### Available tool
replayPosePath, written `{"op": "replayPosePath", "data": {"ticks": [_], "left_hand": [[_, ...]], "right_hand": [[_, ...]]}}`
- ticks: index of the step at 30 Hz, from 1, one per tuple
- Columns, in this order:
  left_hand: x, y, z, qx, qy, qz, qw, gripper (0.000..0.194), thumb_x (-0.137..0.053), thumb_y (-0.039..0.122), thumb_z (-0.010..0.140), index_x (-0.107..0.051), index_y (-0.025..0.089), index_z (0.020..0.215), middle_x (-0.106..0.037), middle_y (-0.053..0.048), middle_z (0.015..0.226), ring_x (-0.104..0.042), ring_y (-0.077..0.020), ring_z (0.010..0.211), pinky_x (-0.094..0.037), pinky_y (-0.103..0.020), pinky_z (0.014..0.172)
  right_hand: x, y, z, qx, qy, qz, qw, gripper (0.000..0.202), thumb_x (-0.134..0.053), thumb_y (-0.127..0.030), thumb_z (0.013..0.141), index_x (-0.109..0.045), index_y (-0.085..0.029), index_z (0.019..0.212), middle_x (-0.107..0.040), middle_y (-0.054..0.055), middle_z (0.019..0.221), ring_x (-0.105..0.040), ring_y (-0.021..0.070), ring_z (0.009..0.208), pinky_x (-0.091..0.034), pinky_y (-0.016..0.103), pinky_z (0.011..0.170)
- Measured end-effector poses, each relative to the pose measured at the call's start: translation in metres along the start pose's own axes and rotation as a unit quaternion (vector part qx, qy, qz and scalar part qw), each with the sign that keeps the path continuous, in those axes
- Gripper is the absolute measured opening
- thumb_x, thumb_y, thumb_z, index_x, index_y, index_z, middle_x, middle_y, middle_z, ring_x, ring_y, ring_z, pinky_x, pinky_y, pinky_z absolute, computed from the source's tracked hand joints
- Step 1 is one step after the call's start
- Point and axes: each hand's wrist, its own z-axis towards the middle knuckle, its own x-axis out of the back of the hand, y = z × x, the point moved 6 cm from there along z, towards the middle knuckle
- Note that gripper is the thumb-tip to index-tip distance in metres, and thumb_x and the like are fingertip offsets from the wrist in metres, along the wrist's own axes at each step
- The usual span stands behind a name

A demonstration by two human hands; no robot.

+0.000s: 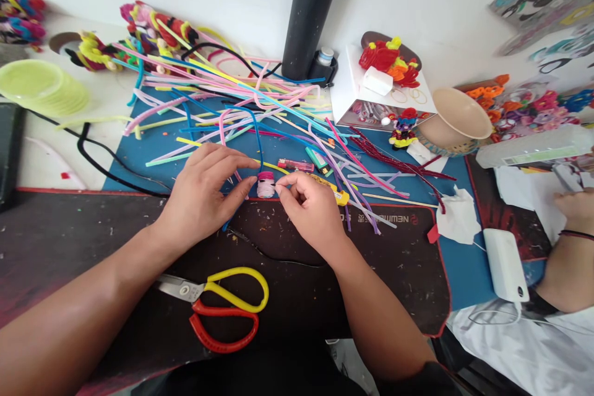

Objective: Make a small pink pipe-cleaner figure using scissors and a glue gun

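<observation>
A small piece with a bright pink top and a whitish-pink lower part [266, 185] stands between my hands on the mat; its exact kind is unclear. To its left, my left hand [204, 189] has its fingers stretched, thumb and index finger apart, their tips close beside the piece. A blue pipe cleaner [259, 139] bends down toward these fingertips. On the other side, my right hand [313, 201] is closed in a pinch with its fingertips at the piece's right edge. What the pinch holds, if anything, is too small to make out.
Scissors [227, 306] with yellow and red handles lie nearest me. Behind my hands spread many-coloured pipe cleaners [218, 93], a pink lighter [296, 165] and a yellow cutter [331, 189]. A black thermos [310, 15] stands at the back. Another person's arm [573, 241] reaches in at right.
</observation>
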Motion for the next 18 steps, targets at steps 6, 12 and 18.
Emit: {"op": "replayPosePath", "data": {"ticks": [6,12,18], "left_hand": [[0.0001,0.0016,-0.0009,-0.002,0.007,0.005,1.0,0.014,-0.064,0.032,0.109,-0.073,0.029,0.119,-0.081,-0.008,0.113,-0.074,-0.0336,0.109,-0.058,-0.054,0.099],[0.0002,0.0006,-0.0006,0.003,0.003,0.004,1.0,0.014,-0.063,0.032,0.109,-0.073,0.029,0.119,-0.081,-0.007,0.113,-0.074,-0.0327,0.11,-0.058,-0.053,0.1],[0.0002,-0.0001,-0.0001,0.013,-0.009,0.002,1.0,0.017,-0.063,0.035,0.109,-0.075,0.027,0.118,-0.082,-0.008,0.114,-0.074,-0.0333,0.11,-0.057,-0.052,0.101]], "right_hand": [[-0.0005,0.0007,-0.0007,-0.001,-0.001,-0.003,1.0,0.013,-0.065,-0.032,0.102,-0.075,-0.024,0.098,-0.053,-0.006,0.062,-0.054,0.0149,0.059,-0.039,0.03,0.063],[-0.0002,0.0004,-0.0006,-0.001,-0.001,-0.002,1.0,0.013,-0.066,-0.031,0.102,-0.075,-0.024,0.098,-0.053,-0.006,0.062,-0.053,0.0144,0.058,-0.039,0.03,0.064],[-0.0005,0.0,-0.0009,0.009,0.001,0.005,1.0,0.013,-0.065,-0.031,0.102,-0.075,-0.023,0.098,-0.052,-0.007,0.062,-0.053,0.0137,0.058,-0.039,0.029,0.064]]}}
